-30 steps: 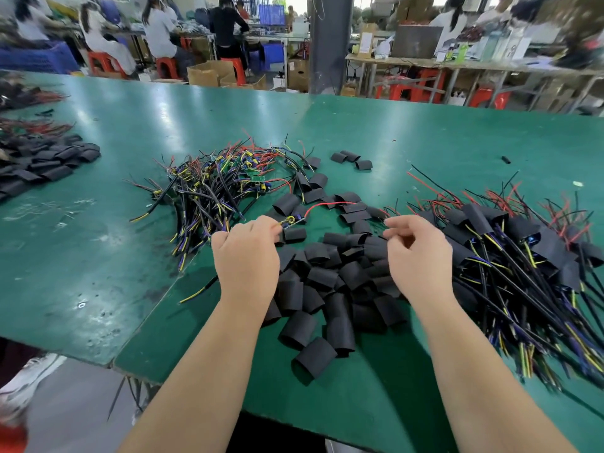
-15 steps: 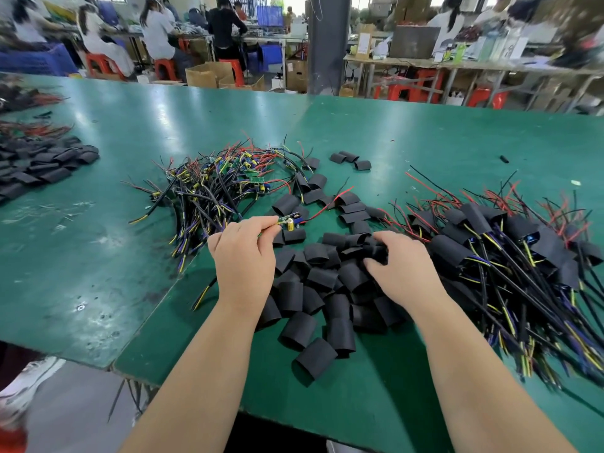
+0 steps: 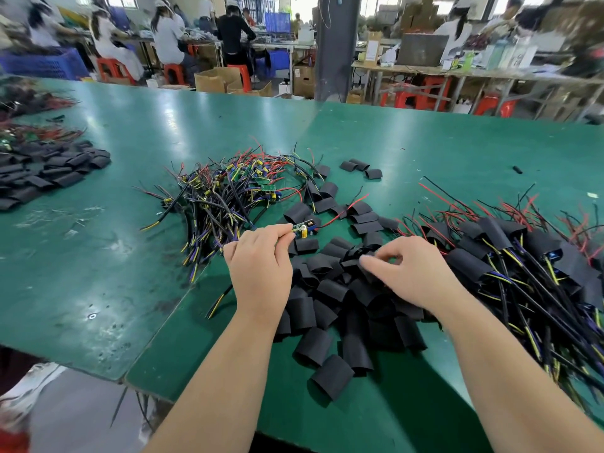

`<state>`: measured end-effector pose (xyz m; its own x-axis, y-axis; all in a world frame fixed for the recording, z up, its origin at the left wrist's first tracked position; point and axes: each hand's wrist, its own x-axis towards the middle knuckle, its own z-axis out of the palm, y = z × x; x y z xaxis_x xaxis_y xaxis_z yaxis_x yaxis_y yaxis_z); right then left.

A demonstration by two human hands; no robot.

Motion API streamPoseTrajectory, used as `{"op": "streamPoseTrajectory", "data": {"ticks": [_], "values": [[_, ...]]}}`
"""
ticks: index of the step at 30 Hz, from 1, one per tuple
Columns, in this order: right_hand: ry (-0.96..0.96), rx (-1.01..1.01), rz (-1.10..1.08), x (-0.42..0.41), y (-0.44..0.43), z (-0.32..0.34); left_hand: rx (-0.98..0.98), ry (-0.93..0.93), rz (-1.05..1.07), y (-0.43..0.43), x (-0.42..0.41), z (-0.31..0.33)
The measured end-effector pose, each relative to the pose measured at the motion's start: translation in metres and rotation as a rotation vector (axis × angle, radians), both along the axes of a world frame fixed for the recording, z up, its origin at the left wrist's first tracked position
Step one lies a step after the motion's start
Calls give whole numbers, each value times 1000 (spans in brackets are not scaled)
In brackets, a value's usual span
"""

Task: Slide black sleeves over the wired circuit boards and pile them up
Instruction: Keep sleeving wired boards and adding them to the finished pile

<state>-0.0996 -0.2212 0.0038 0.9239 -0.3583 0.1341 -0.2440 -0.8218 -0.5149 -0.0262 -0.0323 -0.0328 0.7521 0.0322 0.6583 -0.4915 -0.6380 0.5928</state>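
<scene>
My left hand (image 3: 261, 269) pinches one wired circuit board (image 3: 303, 228) at the far edge of the black sleeves (image 3: 327, 308). My right hand (image 3: 413, 273) curls onto that pile; I cannot tell whether it grips one.

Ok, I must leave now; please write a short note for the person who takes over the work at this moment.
Left hand pinches one bare wired board. Right hand fingers the loose sleeves; grip unclear.
Bare boards pile lies beyond the left hand; sleeved pile on the right.
Done: many sleeved. Left: sleeve the held board, then the bare pile.
</scene>
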Motion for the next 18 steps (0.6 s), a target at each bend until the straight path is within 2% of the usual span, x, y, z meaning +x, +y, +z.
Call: {"op": "streamPoseTrajectory", "data": {"ticks": [4,7,10,16,18], "values": [[-24,-66,-72,13,-3,-1,-19,-28,-15,0,0,0],[136,-111,-105,22,-2,-6,-30,-39,-51,0,0,0],[160,-163,-108,28,0,-6,-44,-65,-68,0,-1,0],[-154,5,-147,14,-9,1,-103,-83,-174,0,-5,3],[-273,148,-155,5,-15,4,-151,-34,-229,0,-8,5]]}}
